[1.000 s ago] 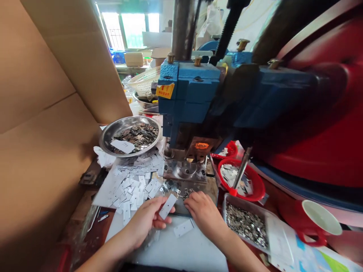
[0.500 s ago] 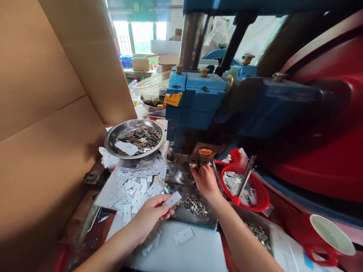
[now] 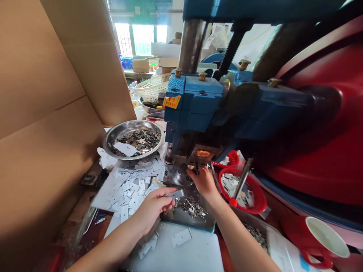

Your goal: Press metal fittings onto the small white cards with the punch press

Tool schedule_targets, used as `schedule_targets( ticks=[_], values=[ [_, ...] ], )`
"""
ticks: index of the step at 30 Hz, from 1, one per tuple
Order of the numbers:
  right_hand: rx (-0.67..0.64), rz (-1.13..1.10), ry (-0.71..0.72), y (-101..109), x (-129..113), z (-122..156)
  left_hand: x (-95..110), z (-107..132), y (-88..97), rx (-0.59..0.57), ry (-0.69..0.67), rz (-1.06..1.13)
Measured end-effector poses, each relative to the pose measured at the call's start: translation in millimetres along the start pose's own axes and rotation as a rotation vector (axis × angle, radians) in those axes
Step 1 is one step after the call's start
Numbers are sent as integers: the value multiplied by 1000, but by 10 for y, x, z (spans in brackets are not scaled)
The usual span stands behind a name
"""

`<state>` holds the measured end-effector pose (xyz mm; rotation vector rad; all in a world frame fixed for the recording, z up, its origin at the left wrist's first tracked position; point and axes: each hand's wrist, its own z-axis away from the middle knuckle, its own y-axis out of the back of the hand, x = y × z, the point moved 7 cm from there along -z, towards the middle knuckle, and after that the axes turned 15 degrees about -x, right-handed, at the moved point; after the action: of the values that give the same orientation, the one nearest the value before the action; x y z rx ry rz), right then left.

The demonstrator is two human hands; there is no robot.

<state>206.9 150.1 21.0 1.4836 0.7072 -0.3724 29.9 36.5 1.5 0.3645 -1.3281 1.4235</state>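
Observation:
My left hand [image 3: 153, 208] pinches a small flat metal plate [image 3: 177, 194] between thumb and fingers, over the steel bed of the press. My right hand [image 3: 206, 184] is up under the tool head of the blue press [image 3: 195, 98]. Its fingers are bent together beside the dark die block [image 3: 202, 154]; their tips, and whatever they grip, are hidden. Just below the right hand lies a heap of tiny shiny metal parts [image 3: 193, 206]. Many similar flat plates [image 3: 133, 192] are spread to the left, and another plate [image 3: 182, 238] rests on the white pad in front.
A steel bowl [image 3: 109, 149] of thin metal pieces with a paper tag stands at the left, beside a cardboard wall [image 3: 51, 158]. Right of the press are a red basket [image 3: 262, 204] with plates, a metal lever [image 3: 243, 181], a red mug [image 3: 295, 236] and a large red wheel [image 3: 314, 151].
The plate in my left hand has turned, its outer end now pointing more to the right and lying flatter. My right hand stays at the die. The view has shifted slightly.

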Motion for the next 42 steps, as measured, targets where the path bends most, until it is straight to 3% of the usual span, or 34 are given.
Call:
schedule_targets(
  ticks=[10,14,16,20,22,27,30,35,37,42],
  values=[
    [0,-70,31,9,37,-47,45,-69,-48,34,-44,123],
    [36,-109,48,127,-58,144,41,-90,-35,36,-30,63],
    [29,-129,117,171,-190,360,58,-99,-46,31,-34,33],
    [-123,-51,425,81,-561,822,124,-95,-61,61,-67,-29],
    [-109,-28,512,56,-640,959,136,-88,-72,69,-63,-35],
    [2,-13,555,84,-626,1019,143,-64,-112,19,-106,2],
    [8,-8,532,81,-595,984,181,-79,-125,0,-155,-153],
    [103,-105,231,81,-322,728,464,-302,-217,56,-325,-898],
    [157,-124,158,91,-228,592,575,-463,-246,98,-392,-1079],
    [216,-91,120,97,-96,283,702,-834,-189,184,-473,-1100]
  ],
)
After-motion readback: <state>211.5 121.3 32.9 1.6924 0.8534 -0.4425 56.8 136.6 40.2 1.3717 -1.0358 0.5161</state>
